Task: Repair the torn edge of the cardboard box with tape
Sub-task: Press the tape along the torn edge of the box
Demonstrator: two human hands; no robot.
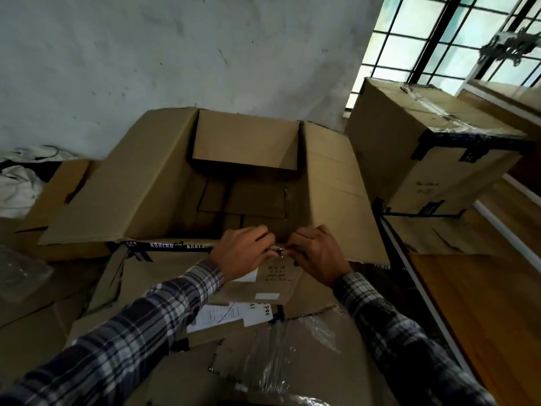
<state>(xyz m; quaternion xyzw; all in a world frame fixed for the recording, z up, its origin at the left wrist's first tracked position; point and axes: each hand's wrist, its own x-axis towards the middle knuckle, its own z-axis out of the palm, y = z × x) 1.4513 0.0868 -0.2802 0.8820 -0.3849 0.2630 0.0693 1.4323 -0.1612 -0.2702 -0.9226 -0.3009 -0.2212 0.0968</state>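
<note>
Room: dim storeroom, grey plaster wall (146,54), barred window (456,33) top right, wood floor (483,303) at right.
Box: big open cardboard box (146,183) centre, flaps up; near rim (175,244) carries black printed tape.
Handling: I judge corrugated board light, stiff along flutes, weak at torn rim, so brace near the tear, don't pull on the flap. Tape is thin, sticky, curls on itself; hold by its ends, keep taut.
L hand (243,253): at near rim, fingers curled, pinching small shiny bit (278,249), prob. clear tape; can't confirm.
R hand (317,253): just beside L, fingertips curled in on same bit, knuckles up.
Arms: plaid sleeves (131,332), both forearms converge on rim.
Other: taped box (424,159) at right, well apart; paper labels (222,315) on flattened cardboard below.
</note>
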